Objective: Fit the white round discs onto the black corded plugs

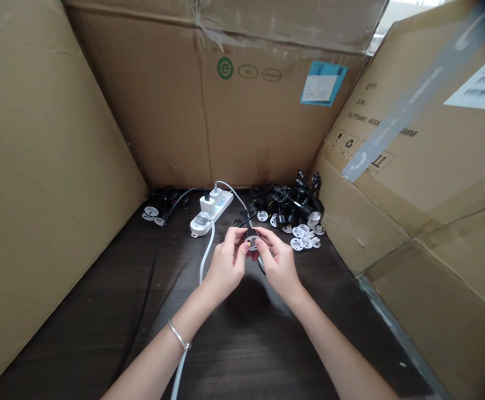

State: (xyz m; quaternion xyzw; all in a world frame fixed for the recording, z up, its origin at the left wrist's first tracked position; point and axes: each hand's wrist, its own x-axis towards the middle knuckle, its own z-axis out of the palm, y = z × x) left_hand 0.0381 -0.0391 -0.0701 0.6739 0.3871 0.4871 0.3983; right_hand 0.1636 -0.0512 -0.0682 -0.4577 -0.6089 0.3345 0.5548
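A tan corrugated cardboard panel [46, 166] walls the left edge of the dark wood-grain tabletop [246, 350]. A thin black cable [142, 311] runs beside it, toward two small round white discs [151, 214] near the back-left corner. Next to them sits a white power strip [211, 211] with white plug adapters, and a white cable [206, 261] drops toward the near edge. Mid-table, the left hand [225, 266], a silver bangle [178, 334] on its wrist, and the right hand [279, 266] almost meet, their fingers clamped from both sides on a round white disc [251, 240] attached to a black cord. To the right, a heap of black cords and plugs [288, 203] and loose white discs [304, 236] lies at the back-right corner, near a taped cardboard box [413, 166]. Behind the hands, the tabletop narrows between the cardboard walls.
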